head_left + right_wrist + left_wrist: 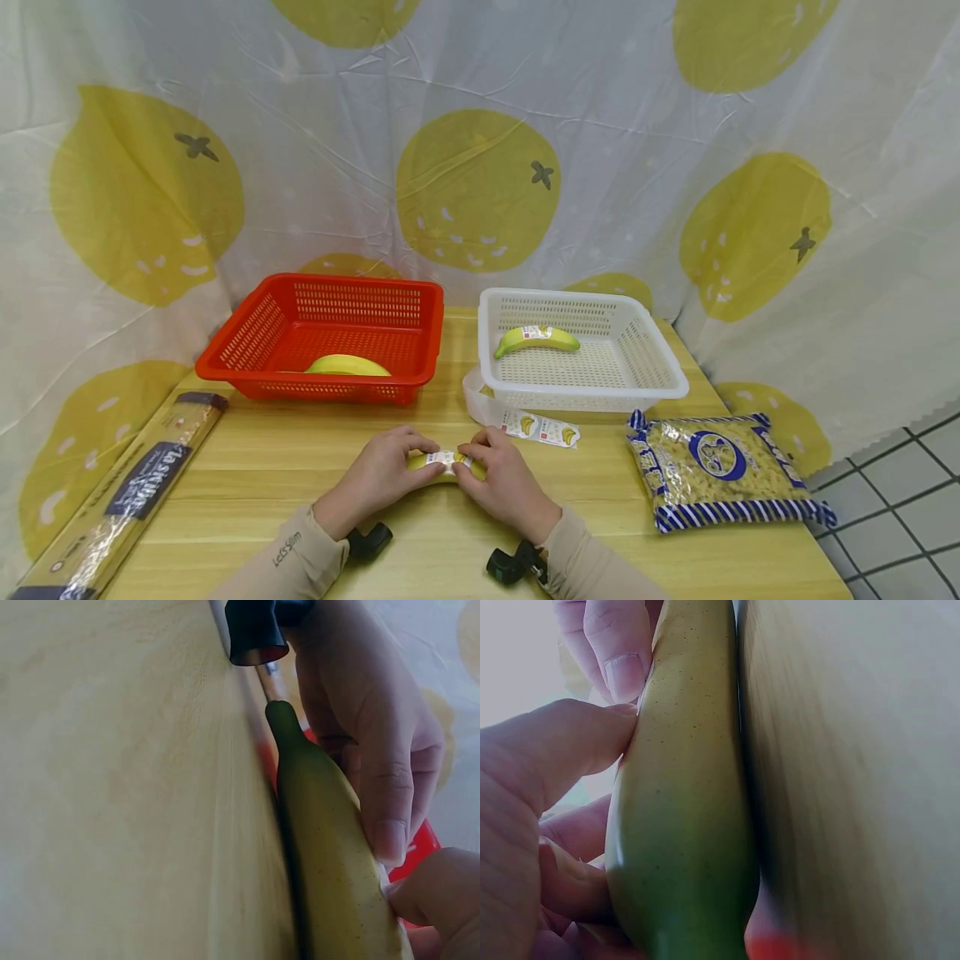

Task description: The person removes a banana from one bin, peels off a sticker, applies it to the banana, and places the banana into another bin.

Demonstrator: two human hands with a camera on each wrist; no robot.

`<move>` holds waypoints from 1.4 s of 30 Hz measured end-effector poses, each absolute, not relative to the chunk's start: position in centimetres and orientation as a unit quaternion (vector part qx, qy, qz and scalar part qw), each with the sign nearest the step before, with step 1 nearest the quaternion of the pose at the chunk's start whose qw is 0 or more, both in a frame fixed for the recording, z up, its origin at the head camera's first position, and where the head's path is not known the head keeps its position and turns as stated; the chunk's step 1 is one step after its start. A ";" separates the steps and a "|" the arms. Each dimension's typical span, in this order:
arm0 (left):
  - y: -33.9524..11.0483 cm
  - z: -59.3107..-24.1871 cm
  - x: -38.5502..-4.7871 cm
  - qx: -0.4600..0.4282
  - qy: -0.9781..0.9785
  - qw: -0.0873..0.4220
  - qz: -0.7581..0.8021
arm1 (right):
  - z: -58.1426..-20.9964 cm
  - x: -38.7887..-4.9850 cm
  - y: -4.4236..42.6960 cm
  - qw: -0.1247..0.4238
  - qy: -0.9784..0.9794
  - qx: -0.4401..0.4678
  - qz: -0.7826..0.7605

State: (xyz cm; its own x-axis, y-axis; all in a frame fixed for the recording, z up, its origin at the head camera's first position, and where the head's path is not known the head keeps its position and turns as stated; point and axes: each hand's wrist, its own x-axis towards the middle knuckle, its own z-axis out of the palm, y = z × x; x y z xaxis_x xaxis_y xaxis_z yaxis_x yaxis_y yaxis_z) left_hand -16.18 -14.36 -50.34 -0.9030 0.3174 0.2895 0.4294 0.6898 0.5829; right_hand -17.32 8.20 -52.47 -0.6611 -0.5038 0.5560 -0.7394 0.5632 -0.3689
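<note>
A yellow banana with green ends point(442, 478) lies on the table in front of me, a printed sticker point(447, 457) across its top. My left hand point(381, 473) grips its left part, thumb on the near side and fingers behind. From the other side my right hand point(507, 482) holds the right part, its thumb also at the sticker. The thumb tips nearly meet over the banana in both wrist views. Close up, the left wrist view shows the banana's speckled side point(686, 750); its green stem point(283, 724) appears in the right wrist view. Fingertips behind the banana are partly hidden.
Behind stand a red basket point(322, 387) with a banana point(347, 364) and a white basket point(585, 398) with a stickered banana point(555, 339). A sticker strip point(542, 427) lies before the white one. Pasta bags lie left point(138, 492) and right point(716, 467).
</note>
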 end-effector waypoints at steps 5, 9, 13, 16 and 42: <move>-14.4 -50.3 -16.1 -0.202 -0.916 0.084 -0.336 | -52.1 -17.0 8.2 0.249 -0.867 0.373 0.218; -14.4 -50.1 -16.0 -0.198 -0.918 0.083 -0.334 | -51.9 -16.9 8.2 0.275 -0.871 0.367 0.175; -14.4 -50.1 -16.1 -0.197 -0.918 0.081 -0.336 | -51.6 -16.6 8.4 0.281 -0.881 0.349 0.153; -14.4 -50.1 -16.1 -0.196 -0.917 0.080 -0.338 | -51.3 -16.5 8.6 0.276 -0.889 0.336 0.145; -14.4 -50.5 -16.0 -0.224 -0.932 0.106 -0.263 | -51.7 -17.0 8.8 0.202 -0.886 0.378 0.177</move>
